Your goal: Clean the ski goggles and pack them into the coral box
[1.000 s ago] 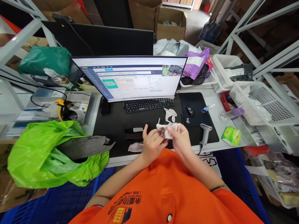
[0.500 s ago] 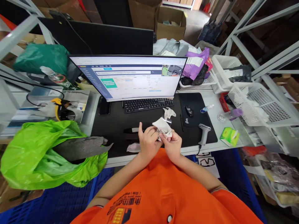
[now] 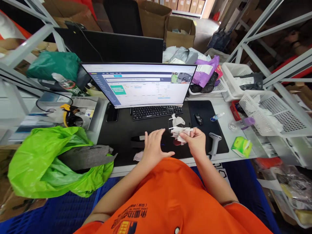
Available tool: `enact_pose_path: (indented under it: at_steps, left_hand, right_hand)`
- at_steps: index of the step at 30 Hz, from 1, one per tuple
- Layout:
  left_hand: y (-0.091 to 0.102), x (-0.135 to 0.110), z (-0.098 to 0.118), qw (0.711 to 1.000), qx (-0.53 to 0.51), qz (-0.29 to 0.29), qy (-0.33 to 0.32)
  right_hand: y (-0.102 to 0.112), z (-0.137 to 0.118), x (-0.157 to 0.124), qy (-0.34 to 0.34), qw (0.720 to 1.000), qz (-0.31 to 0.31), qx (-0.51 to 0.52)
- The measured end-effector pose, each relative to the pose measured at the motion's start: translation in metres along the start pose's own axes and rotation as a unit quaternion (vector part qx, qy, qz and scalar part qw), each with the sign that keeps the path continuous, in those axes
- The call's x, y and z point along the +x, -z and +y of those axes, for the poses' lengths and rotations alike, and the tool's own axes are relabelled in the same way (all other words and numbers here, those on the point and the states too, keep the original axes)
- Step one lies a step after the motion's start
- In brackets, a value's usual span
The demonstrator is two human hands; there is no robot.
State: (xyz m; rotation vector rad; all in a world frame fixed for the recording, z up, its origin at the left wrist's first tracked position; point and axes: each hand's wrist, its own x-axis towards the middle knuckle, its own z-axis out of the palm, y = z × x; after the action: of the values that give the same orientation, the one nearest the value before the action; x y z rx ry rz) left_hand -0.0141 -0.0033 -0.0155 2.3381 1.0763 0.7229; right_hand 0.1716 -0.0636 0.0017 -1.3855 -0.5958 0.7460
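Observation:
My left hand (image 3: pixel 154 146) hovers over the black desk mat (image 3: pixel 114 138), its fingers spread and holding nothing. In my right hand (image 3: pixel 197 142), thumb and fingers pinch a crumpled white tissue (image 3: pixel 182 132). Beyond it lies another crumpled white tissue (image 3: pixel 178 121), beside a shiny, clear curved edge that I cannot make out. A small dark red thing shows under the held tissue. Left of my left hand are a black pen-like item (image 3: pixel 137 138) with a pale label and a pinkish-white scrap (image 3: pixel 138 156).
A monitor (image 3: pixel 146 87) stands behind a keyboard (image 3: pixel 156 112). Rightward are a mouse (image 3: pixel 198 119), a barcode scanner (image 3: pixel 214 144), a green tissue pack (image 3: pixel 241 147) and white baskets (image 3: pixel 280 117). A lime green bag (image 3: pixel 44 162) with grey cloth lies left; a phone (image 3: pixel 112 113) is near the monitor.
My hands have parted: the left has let go of the tissue and opened, while the right has moved right, still pinching it. The view has shifted slightly.

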Motion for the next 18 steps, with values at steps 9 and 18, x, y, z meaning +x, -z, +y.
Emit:
enact_pose_path:
  at_steps: [9,18]
  left_hand:
    - [0.025,0.016,0.018,0.990,0.059,-0.047,-0.117]
    - [0.020,0.021,0.009,0.994,-0.029,-0.035,-0.098]
  right_hand:
    - [-0.002,-0.014,0.000,0.018,0.976,-0.156,-0.152]
    - [0.008,-0.025,-0.001,0.050,0.930,-0.290,-0.218]
